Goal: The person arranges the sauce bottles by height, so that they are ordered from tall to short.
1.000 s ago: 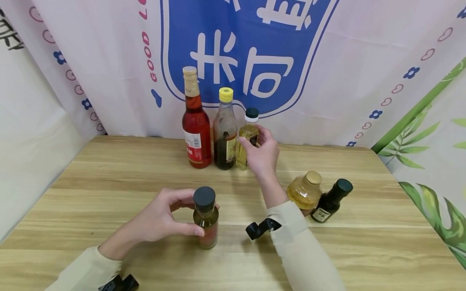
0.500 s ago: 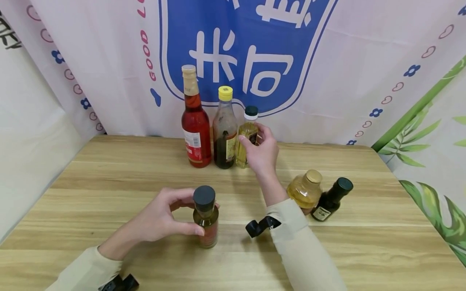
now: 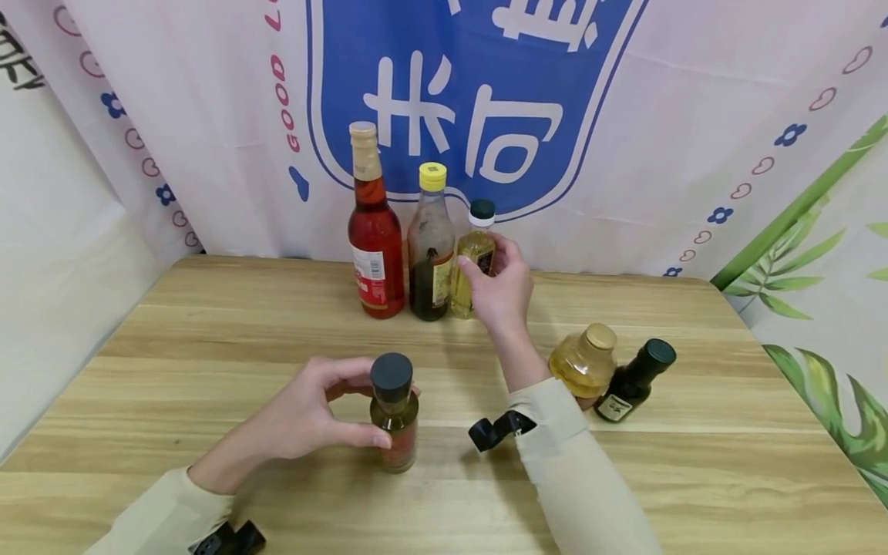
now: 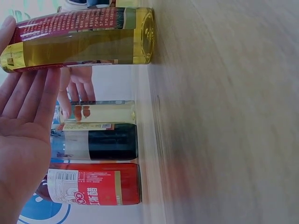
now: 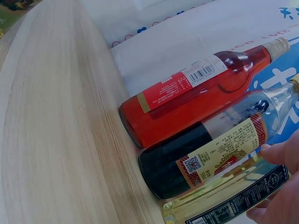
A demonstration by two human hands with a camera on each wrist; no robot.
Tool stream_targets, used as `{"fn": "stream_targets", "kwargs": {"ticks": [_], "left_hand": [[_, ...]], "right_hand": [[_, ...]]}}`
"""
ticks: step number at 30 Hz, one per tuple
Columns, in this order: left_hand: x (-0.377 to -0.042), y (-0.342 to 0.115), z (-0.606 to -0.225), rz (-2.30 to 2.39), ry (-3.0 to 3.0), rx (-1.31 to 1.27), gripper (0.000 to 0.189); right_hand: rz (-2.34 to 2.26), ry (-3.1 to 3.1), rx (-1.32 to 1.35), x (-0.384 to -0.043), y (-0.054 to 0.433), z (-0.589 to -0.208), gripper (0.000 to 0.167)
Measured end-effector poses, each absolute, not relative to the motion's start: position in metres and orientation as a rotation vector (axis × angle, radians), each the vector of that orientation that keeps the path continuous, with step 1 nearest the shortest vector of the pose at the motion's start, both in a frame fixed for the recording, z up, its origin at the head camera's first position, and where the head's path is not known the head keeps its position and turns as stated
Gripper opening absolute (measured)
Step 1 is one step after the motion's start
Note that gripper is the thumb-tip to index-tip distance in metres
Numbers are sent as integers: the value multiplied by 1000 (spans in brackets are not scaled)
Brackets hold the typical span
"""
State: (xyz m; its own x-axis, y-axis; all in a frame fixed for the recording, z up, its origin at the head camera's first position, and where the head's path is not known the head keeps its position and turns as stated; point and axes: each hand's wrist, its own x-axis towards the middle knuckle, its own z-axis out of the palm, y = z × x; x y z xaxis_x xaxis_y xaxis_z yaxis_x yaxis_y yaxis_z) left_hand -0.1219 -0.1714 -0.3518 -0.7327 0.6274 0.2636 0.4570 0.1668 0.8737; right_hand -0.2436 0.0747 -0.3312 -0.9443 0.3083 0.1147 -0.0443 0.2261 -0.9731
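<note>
My left hand (image 3: 312,412) grips a small black-capped bottle (image 3: 394,451) near the front middle of the table, thumb on one side and fingers on the other. In the left wrist view this bottle (image 4: 84,44) shows yellow-brown liquid and a red label, its base at the tabletop. Farther back, my right hand (image 3: 501,285) holds a clear bottle of pale yellow liquid (image 3: 473,266) with a dark green cap, thumb and fingers at its sides. That bottle stands upright at the right end of a row, beside a yellow-capped bottle of dark liquid (image 3: 430,262) and a tall bottle of red liquid (image 3: 375,254).
Right of the right forearm stand a squat bottle of amber liquid (image 3: 581,366) with a tan cap and a small dark bottle (image 3: 627,389). A printed curtain (image 3: 243,208) hangs behind the wooden table (image 3: 229,339).
</note>
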Motion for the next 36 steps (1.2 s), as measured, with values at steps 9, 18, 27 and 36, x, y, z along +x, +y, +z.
{"fn": "stream_targets", "kwargs": {"ticks": [9, 18, 27, 36], "left_hand": [[-117, -170, -352, 1616, 2269, 1030, 57], [-115, -172, -354, 1629, 2257, 1062, 57], [-121, -170, -352, 1659, 2228, 1137, 53], [-122, -171, -353, 1631, 2245, 1115, 53]], "right_hand": [[1766, -2217, -280, -240, 75, -334, 58], [1777, -2236, -266, -239, 74, -336, 59], [1749, -2234, -255, -243, 77, -331, 59], [1761, -2246, -254, -244, 76, -331, 61]]}}
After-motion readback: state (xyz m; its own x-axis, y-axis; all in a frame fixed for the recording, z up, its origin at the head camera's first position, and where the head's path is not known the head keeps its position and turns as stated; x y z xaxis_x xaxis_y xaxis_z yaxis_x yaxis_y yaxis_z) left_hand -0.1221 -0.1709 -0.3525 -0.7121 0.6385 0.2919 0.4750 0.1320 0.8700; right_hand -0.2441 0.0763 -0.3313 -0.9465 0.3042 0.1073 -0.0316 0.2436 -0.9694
